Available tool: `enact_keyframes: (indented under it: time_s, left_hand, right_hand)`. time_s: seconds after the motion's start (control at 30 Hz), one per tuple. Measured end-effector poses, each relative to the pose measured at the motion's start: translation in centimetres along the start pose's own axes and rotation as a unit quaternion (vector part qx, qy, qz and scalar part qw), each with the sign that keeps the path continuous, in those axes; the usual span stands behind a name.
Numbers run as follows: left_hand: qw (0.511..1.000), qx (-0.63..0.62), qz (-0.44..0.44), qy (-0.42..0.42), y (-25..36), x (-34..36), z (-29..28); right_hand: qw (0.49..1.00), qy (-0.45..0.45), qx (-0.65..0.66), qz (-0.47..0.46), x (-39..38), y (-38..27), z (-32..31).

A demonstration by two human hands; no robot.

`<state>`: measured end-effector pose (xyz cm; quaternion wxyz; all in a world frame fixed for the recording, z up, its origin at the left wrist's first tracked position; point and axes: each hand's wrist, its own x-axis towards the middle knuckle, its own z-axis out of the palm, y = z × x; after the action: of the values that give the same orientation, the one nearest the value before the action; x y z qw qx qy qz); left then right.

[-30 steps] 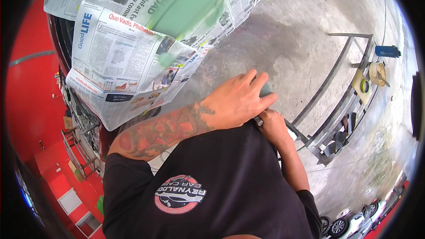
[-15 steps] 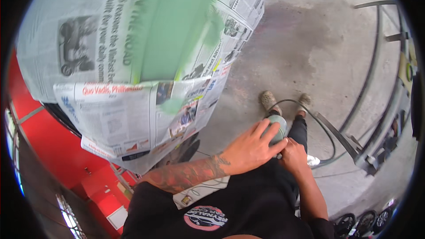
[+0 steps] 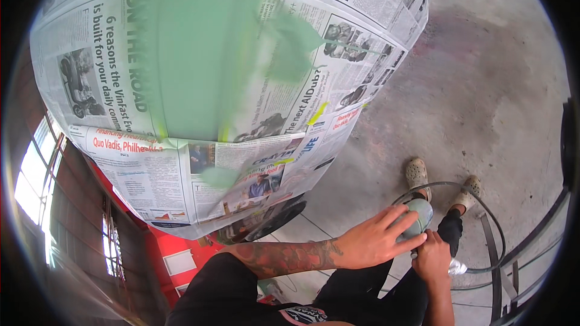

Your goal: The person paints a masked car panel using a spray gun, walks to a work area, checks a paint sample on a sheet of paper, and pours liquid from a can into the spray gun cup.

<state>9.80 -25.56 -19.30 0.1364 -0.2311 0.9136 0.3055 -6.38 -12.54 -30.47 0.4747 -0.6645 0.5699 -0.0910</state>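
Note:
My right hand (image 3: 434, 258) closes around the lower part of what looks like a spray gun; its fingers hide most of the handle. On top sits a rounded, green-smeared cup (image 3: 420, 216). My left hand (image 3: 370, 240) reaches across from the left, its fingers laid over the cup's near side and its thumb by my right hand. A white piece (image 3: 457, 267) shows just right of my right hand, with a dark hose (image 3: 496, 229) looping around it. Ahead and left is a vehicle panel with a light green painted strip (image 3: 193, 54), masked with newspaper (image 3: 136, 187).
Yellow-green tape (image 3: 318, 113) holds the newspaper edges. Below the paper a dark tire (image 3: 275, 220) shows. Dark metal rails (image 3: 538, 229) stand at the right, on the concrete floor (image 3: 477, 84). A red wall or surface (image 3: 172, 244) lies at the lower left.
My view has shifted, so the papered panel fills more of it and the rails have slid toward the right edge. Both hands keep their hold on the spray gun.

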Motion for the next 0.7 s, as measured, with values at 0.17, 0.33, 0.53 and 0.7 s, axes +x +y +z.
enact_keyframes:
  time_s: [0.17, 0.33, 0.53, 0.7]
  left_hand:
    - [0.999, -0.016, 0.027, -0.012, -0.2, 0.3, 1.0]
    - [0.999, -0.010, 0.038, -0.020, -0.1, -0.1, 1.8]
    - [0.999, -0.006, 0.030, -0.021, 0.0, -0.1, 2.3]
    - [0.999, 0.004, 0.025, -0.033, -0.1, -0.1, 2.4]
  right_hand:
    - [0.999, -0.035, 0.034, 0.021, -1.2, 0.3, 1.4]
    - [0.997, -0.058, 0.045, 0.009, -2.0, 0.5, 2.7]
    - [0.997, -0.052, 0.053, 0.026, -2.2, 0.7, 3.9]
    - [0.998, -0.046, 0.044, 0.016, -1.8, 0.7, 3.6]
